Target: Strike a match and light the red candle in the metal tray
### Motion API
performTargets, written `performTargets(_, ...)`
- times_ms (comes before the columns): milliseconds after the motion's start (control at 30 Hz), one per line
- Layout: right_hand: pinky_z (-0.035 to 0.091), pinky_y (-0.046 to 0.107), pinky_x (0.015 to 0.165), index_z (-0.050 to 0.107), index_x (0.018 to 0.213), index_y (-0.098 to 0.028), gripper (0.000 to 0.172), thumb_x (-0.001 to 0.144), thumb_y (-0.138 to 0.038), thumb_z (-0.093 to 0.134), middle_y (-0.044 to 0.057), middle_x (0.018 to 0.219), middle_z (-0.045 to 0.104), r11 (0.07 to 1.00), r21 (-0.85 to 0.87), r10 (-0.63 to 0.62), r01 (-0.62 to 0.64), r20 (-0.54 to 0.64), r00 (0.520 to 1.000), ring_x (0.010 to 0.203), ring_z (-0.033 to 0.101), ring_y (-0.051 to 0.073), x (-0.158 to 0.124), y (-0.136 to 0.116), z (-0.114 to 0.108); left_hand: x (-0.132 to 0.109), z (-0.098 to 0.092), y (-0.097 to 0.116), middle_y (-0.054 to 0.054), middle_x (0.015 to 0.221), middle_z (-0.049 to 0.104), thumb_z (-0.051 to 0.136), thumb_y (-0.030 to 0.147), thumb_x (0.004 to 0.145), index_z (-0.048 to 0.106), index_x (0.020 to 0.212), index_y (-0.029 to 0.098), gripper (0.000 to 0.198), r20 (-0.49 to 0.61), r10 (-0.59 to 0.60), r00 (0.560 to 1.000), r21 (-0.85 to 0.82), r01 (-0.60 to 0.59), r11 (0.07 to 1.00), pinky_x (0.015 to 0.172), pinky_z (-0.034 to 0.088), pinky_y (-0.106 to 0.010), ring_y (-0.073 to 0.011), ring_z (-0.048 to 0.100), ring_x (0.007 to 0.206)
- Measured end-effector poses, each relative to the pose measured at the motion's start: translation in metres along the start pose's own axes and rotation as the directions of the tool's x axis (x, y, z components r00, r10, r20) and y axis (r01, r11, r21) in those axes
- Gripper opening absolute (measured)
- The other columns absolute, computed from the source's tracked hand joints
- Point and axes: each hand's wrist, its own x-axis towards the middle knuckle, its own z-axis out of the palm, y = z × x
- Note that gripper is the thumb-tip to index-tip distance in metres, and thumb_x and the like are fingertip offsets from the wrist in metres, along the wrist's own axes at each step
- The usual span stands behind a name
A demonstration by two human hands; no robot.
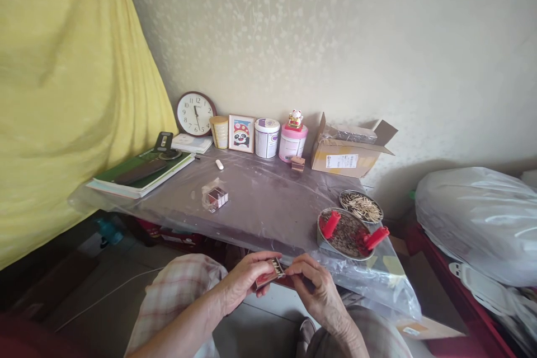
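Observation:
My left hand [250, 275] is closed around a small matchbox [269, 276], held tilted above my lap at the table's near edge. The box's end is open and pale matchsticks show inside. My right hand [310, 278] is beside that open end, thumb and fingertips pinched together; anything between them is too small to make out. On the table, to the left, a pack of matchboxes [218, 197] sits in torn clear wrap. Toward the right is a round tin of loose matchsticks [361, 205], behind a larger tin [344, 240] with dark contents and two red cylinders.
Plastic film covers the table [260, 201]. Along the wall stand a clock [196, 114], a framed panda picture [241, 133], two tubs, one pink [292, 142], and an open cardboard box [348, 158]. Books [142, 173] lie left. A bulky plastic bag [474, 224] is at right.

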Motion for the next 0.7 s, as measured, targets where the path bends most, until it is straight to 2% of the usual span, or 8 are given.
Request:
performTargets(533,0.05,0.025,0.072,0.067,0.098,-0.022,0.024,0.092,-0.011,0.047,0.005,0.092,0.064,0.999,-0.047,-0.025,0.025,-0.001,1.0,0.079,0.064,0.015,-0.0018,0.0024,0.0024,0.0013,-0.0034,-0.0046,0.003,0.055,0.061,0.06,0.027,0.075,0.065,0.113,0.012,0.04,0.002,0.031,1.0,0.059,-0.031,0.998,0.041,0.032,-0.024,-0.0102,0.048,0.041)
performTargets(700,0.05,0.025,0.073,0.067,0.107,-0.024,0.026,0.094,-0.016,0.046,0.005,0.093,0.062,0.999,-0.041,-0.012,0.012,-0.013,1.0,0.081,0.063,0.015,-0.0035,0.0064,0.0002,0.0029,-0.0047,-0.006,-0.001,0.065,0.067,0.06,0.028,0.075,0.064,0.113,0.013,0.041,-0.006,0.045,0.999,0.046,-0.045,0.998,0.041,0.031,-0.024,-0.009,0.05,0.041)
